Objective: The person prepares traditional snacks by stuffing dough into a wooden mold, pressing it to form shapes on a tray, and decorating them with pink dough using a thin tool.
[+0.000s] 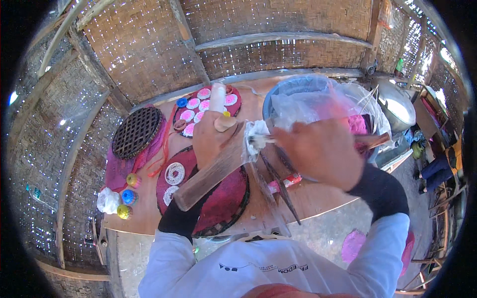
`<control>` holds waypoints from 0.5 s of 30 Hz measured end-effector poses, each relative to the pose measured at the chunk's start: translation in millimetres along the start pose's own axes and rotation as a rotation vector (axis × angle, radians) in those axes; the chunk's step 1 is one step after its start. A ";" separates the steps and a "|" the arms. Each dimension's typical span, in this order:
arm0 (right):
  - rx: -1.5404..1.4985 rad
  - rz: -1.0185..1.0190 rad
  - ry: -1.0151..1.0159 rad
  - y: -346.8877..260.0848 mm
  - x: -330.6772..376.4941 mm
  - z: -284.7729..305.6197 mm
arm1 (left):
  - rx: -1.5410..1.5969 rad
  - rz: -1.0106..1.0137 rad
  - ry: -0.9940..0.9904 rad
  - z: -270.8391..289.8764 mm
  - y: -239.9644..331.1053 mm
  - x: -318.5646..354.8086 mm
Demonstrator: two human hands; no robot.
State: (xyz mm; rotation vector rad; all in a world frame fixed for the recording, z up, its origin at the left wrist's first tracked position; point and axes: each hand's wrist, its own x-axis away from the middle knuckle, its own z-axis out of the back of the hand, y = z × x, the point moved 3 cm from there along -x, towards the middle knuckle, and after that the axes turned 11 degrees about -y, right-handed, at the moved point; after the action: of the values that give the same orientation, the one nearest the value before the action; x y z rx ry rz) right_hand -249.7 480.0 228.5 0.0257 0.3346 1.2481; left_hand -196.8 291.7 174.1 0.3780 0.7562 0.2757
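Observation:
A dark wooden dough press (208, 178) with long arms and pointed legs is held up in front of me. White dough (257, 135) sits at its middle. My left hand (207, 139) is closed around the press beside the dough. On the other side, my right hand (320, 151), partly blurred, grips a thin metal utensil (268, 138) whose end touches the dough. Below the left hand lies a round tray with red cloth (218, 211), bearing a white spiral (174, 174) and another white piece (170, 194).
A farther round tray (235, 112) carries several pink-and-white pieces. A blue basin (271, 94) with plastic bags stands at the back right, near a metal pot (397, 102). A lattice tray (136, 133) and small coloured containers (129, 197) are on the left.

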 end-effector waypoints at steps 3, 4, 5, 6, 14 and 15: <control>0.169 -0.008 0.031 -40.1 -6.9 -13.5 | 0.034 0.104 0.000 8.2 -14.7 1.8; 0.109 0.013 0.033 -46.3 -4.1 -16.5 | 0.080 0.124 -0.003 7.6 -25.0 2.5; 0.050 0.030 0.035 -51.5 0.4 -17.3 | 0.174 0.122 -0.015 -0.7 -47.3 1.3; 0.059 0.035 0.036 -54.8 9.0 -11.5 | 0.267 0.125 -0.020 -8.7 -71.9 1.3; -0.386 -0.340 0.410 -44.9 35.2 -18.1 | 0.472 0.028 0.148 10.8 -96.5 17.3; -0.488 -0.393 0.387 -49.6 31.3 -34.1 | 0.426 -0.019 0.186 4.6 -89.7 17.0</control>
State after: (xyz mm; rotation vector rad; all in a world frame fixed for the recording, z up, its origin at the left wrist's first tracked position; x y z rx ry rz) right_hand -204.3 487.6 178.8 -0.6771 0.3394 0.9092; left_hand -172.1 216.5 128.4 0.7546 1.0034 0.1299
